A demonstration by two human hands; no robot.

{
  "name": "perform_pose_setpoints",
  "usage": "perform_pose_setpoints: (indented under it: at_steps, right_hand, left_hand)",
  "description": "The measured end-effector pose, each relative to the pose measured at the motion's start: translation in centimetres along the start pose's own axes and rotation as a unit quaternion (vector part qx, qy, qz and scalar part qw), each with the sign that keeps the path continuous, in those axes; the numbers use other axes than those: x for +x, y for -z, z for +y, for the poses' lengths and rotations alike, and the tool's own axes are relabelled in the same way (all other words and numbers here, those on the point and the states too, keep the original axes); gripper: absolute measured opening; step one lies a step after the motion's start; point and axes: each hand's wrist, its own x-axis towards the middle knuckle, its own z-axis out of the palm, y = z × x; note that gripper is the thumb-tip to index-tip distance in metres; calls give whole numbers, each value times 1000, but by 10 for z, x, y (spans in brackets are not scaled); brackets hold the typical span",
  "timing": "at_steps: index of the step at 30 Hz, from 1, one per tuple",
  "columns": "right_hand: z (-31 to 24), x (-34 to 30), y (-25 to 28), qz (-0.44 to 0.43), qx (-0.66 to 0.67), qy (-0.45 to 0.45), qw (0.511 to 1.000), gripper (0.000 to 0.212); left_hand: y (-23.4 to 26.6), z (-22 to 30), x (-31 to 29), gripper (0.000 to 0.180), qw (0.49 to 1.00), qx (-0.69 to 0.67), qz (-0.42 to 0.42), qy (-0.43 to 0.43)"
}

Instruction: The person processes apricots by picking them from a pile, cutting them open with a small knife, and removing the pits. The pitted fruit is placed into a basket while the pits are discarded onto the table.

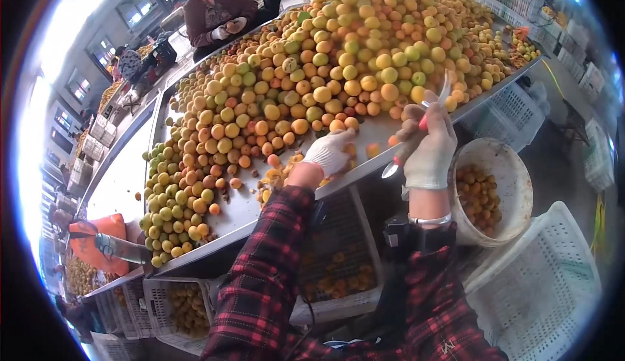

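A big heap of yellow, green and orange apricots (338,61) covers a long metal table (241,214). My left hand (331,152), in a white glove, reaches onto the table's near edge and closes over an apricot among a few loose ones. My right hand (426,146), also gloved, is raised just in front of the table edge and grips a small knife (416,130) with a red handle, its blade pointing down and to the left. Both sleeves are red and black plaid.
A white bucket (514,166) with apricot pits stands right of my right hand. White plastic crates (553,283) sit below the table, some holding fruit (332,276). A person (215,9) in a dark jacket works at the table's far side.
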Motion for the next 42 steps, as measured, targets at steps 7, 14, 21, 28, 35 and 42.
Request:
perform_pose_setpoints:
  at_steps: [7, 14, 21, 28, 35, 42]
  right_hand:
    - [-6, -5, -2, -36, -59, -31, 997, 33]
    - [18, -30, -17, -203, -207, -145, 946, 31]
    - [89, -93, -38, -351, -222, -248, 875, 32]
    - [120, -123, -51, -365, -145, -344, 853, 33]
    - [134, -127, -61, -429, -179, -224, 857, 40]
    - [128, -128, -58, -466, -170, -268, 826, 37]
  left_hand:
    - [9, 10, -9, 38, 992, 36, -105, 67]
    - [71, -4, -91, 38, 941, -245, 107, 209]
    - [89, 34, -158, 38, 860, -425, 240, 148]
    - [89, 8, -195, 61, 894, -363, 231, 126]
    - [101, -3, -210, 50, 859, -417, 258, 150]
    - [110, 12, -215, 47, 835, -454, 246, 189]
